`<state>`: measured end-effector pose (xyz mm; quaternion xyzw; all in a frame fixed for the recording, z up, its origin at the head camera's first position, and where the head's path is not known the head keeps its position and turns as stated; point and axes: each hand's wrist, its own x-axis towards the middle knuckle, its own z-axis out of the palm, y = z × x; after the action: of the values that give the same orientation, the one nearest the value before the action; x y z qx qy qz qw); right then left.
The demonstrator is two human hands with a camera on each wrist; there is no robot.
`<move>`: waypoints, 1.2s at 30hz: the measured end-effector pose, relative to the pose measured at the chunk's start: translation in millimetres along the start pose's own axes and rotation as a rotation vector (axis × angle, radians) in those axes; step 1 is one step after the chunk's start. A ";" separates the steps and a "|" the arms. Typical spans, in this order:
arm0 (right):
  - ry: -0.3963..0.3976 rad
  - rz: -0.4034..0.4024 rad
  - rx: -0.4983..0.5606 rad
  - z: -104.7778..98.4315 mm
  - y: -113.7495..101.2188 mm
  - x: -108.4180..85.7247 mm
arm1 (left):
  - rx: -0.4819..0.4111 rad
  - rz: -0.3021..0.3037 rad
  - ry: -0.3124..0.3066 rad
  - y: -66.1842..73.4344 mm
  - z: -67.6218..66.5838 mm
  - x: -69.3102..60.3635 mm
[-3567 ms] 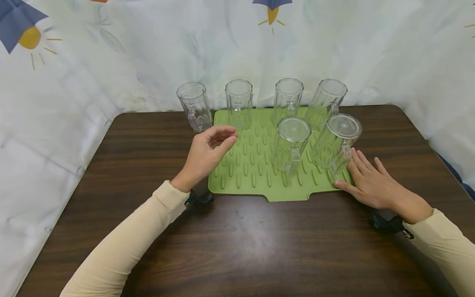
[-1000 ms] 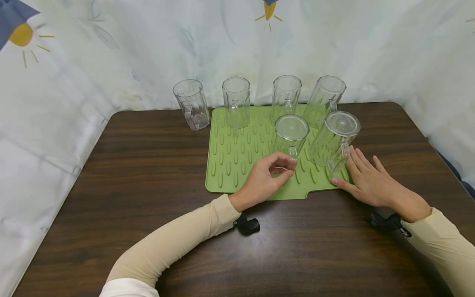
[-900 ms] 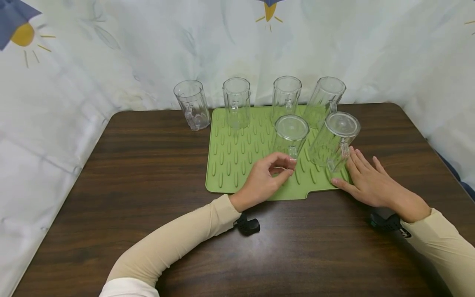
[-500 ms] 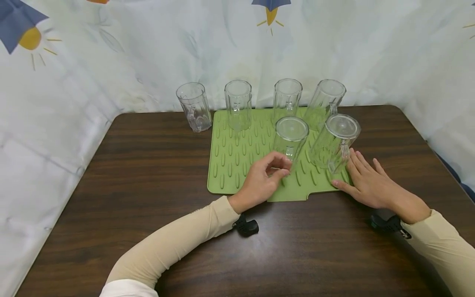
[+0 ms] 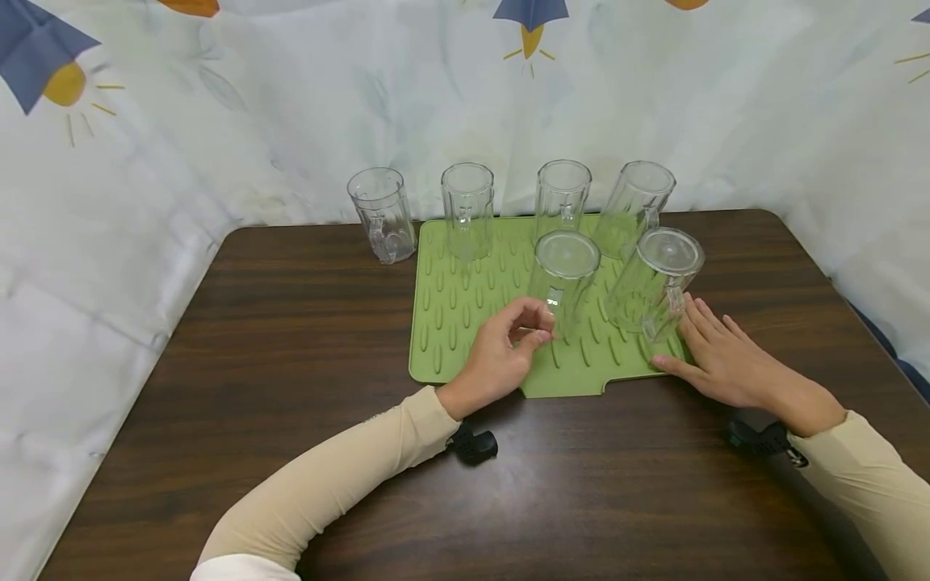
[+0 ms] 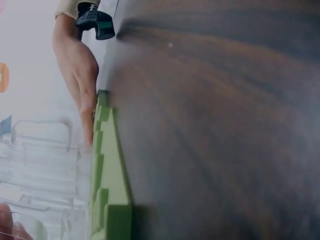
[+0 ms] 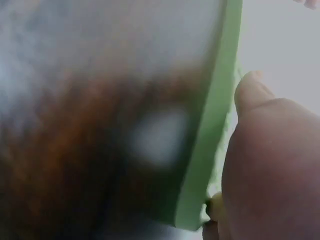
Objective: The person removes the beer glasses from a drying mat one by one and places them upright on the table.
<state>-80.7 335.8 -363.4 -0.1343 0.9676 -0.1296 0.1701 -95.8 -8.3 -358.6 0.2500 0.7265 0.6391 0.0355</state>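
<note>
Left hand (image 5: 500, 349) pinching mug handle (image 5: 555, 298), now shifted leftward.

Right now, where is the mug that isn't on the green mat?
In the head view, that mug stands near the back of the table, just left of the green mat.

Wht cloth (image 5: 305, 105) bhnd brn tbl (image 5: 603, 492)

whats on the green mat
Five glass mugs, three behind two; the right hand rests at a corner of the green mat. The left hand hides some of it; what's directly beneath can't be seen.
</note>
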 end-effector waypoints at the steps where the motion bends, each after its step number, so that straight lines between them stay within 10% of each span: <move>1: -0.012 -0.004 0.039 -1.7 1.6 -0.4 | -0.001 0.001 0.004 0.9 -1.2 -0.2; 10: 0.032 0.029 0.111 -27.2 20.5 -9.0 | 0.006 -0.003 -0.001 4.1 -12.3 -3.7; 22: 0.597 0.032 0.162 -46.6 6.2 -14.7 | 0.092 0.008 0.044 12.0 -29.2 -8.7; 29: 0.735 0.127 0.331 -58.7 -7.2 -16.0 | 0.155 0.044 0.040 16.4 -39.0 -10.5; 36: 0.937 0.008 0.546 -73.4 -30.4 -12.3 | 0.282 0.132 0.052 21.6 -49.1 -13.7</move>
<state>-89.7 326.3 -284.0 -0.0096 0.8715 -0.4215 -0.2505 -95.2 -57.4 -332.9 0.2832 0.7917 0.5378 -0.0608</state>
